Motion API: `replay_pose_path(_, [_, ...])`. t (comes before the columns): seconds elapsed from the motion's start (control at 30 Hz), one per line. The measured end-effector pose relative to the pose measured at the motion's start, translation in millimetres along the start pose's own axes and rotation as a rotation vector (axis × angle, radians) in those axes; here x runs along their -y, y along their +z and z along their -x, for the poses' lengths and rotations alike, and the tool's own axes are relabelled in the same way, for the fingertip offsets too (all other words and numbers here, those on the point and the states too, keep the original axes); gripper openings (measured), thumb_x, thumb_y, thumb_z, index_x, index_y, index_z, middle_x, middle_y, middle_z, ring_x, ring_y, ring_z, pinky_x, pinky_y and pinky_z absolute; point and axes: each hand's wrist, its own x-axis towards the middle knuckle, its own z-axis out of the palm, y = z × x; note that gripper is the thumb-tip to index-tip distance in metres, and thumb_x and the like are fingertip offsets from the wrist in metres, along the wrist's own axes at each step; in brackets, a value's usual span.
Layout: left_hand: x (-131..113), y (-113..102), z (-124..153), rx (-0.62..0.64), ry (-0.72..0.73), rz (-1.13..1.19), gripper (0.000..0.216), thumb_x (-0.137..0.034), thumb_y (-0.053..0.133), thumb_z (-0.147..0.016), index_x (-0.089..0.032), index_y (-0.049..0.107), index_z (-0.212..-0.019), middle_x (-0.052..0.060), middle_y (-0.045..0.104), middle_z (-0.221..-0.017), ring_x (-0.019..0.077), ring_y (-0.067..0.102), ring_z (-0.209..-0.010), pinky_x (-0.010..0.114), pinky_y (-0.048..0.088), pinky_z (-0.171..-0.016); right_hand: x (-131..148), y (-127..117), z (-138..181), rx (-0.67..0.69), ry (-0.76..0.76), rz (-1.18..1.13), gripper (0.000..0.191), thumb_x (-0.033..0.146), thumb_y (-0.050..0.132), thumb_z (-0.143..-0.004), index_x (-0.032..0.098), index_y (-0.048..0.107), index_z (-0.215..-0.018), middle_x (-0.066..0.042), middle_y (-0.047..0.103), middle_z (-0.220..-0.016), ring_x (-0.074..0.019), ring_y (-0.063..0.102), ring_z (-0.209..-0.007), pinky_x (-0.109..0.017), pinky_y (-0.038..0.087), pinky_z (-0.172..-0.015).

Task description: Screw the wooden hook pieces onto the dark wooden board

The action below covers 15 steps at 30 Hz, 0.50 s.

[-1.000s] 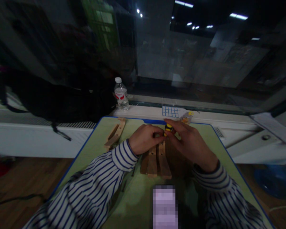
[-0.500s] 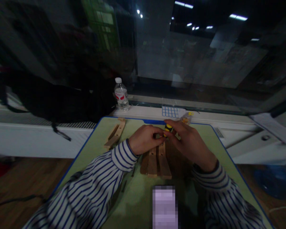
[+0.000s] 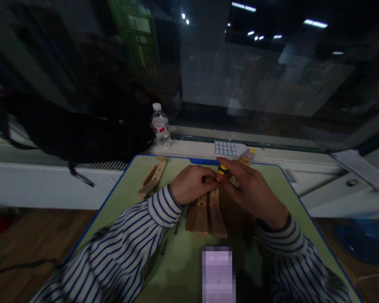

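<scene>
My right hand (image 3: 255,193) grips a short screwdriver with a yellow and black handle (image 3: 221,169) between thumb and fingers. Close beside its lower end, my left hand (image 3: 191,185) is closed in a pinch; what lies between those fingertips is hidden. Below both hands, two wooden strips with holes, a left one (image 3: 202,221) and a right one (image 3: 219,223), lie side by side on a brown wooden piece (image 3: 191,216). A small metal screw head (image 3: 214,191) shows at the right strip's upper end, while the screwdriver's tip is out of sight.
Another wooden assembly (image 3: 153,176) lies at the table's (image 3: 120,198) back left. Dark screws (image 3: 163,247) rest near my left sleeve. A blurred-out phone-like rectangle (image 3: 218,273) is in front. On the sill stand a water bottle (image 3: 161,126) and a small clear bag (image 3: 248,155).
Both hands stay almost in place. The screwdriver handle and the right fingers have shifted very slightly.
</scene>
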Motion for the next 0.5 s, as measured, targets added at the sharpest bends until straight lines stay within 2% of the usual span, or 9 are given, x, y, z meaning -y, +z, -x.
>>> replay_pose_path(0.3, [-0.3, -0.3, 0.8, 0.005, 0.013, 0.026, 0.024, -0.036, 0.058, -0.082, -0.02, 0.073, -0.09, 0.001, 0.069, -0.072, 0.0132, 0.058, -0.062, 0.023, 0.04, -0.062, -3.3, 2.6, -0.5, -0.013, -0.011, -0.011, 0.039, 0.027, 0.044, -0.092, 0.014, 0.048, -0.129, -0.013, 0.063, -0.114, -0.0234, 0.06, -0.105, -0.041, 0.051, -0.087])
replay_pose_path(0.5, [0.1, 1.5, 0.2, -0.002, 0.033, 0.031, 0.023, -0.035, 0.057, -0.081, -0.02, 0.073, -0.09, 0.001, 0.068, -0.069, 0.0128, 0.058, -0.061, 0.022, 0.04, -0.061, -4.3, 3.1, 0.3, -0.019, -0.008, -0.012, 0.037, 0.028, 0.044, -0.092, 0.014, 0.05, -0.126, -0.013, 0.064, -0.111, -0.0234, 0.062, -0.098, -0.042, 0.052, -0.084])
